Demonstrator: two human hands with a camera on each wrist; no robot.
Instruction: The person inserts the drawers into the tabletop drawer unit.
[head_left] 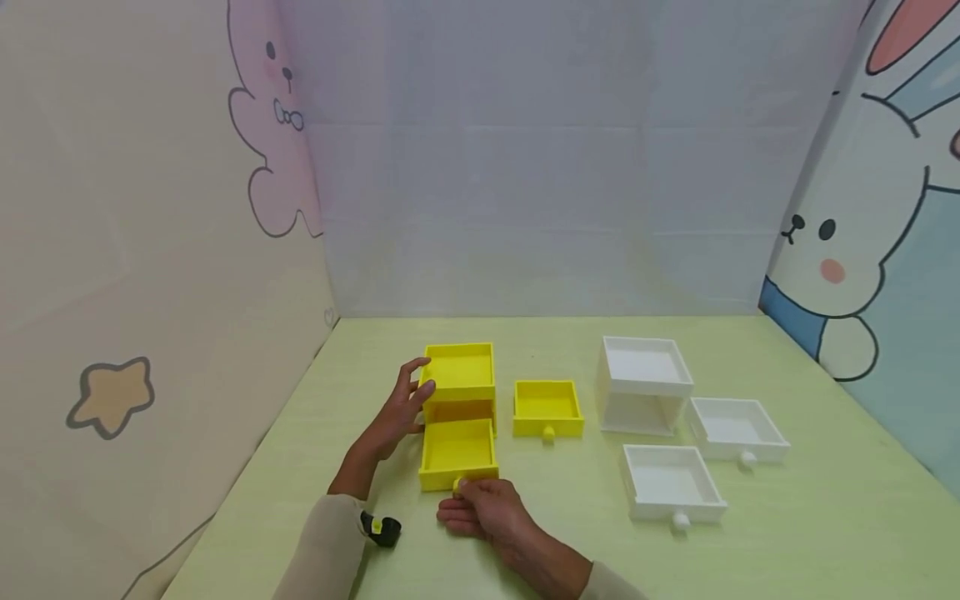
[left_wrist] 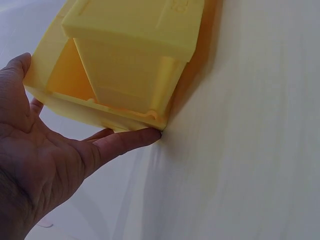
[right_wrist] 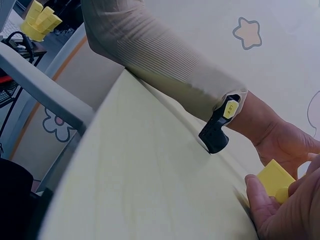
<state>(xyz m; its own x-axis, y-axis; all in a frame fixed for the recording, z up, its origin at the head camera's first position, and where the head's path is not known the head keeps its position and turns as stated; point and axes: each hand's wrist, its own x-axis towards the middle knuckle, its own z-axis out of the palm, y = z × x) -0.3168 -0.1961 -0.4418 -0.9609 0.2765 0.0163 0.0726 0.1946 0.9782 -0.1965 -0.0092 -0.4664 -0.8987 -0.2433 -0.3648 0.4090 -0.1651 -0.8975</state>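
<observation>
A small yellow cabinet [head_left: 460,368] with a recessed top stands left of centre in the head view. My left hand [head_left: 392,423] grips its left side, the thumb near the front edge and a finger over the top rim. In the left wrist view a long finger [left_wrist: 130,144] lies along the cabinet's side. A yellow drawer [head_left: 458,446] sits at the lower opening, its back end inside and most of it sticking out. My right hand [head_left: 493,510] pinches the round knob [head_left: 457,485] on its front, the other fingers extended below.
Another yellow drawer [head_left: 547,402] lies right of the cabinet. Farther right stand a white cabinet [head_left: 647,367] and two white drawers, a nearer one [head_left: 672,477] and one beside the cabinet [head_left: 737,422]. A black wrist device [head_left: 382,528] is on the left sleeve. Printed curtains border the table.
</observation>
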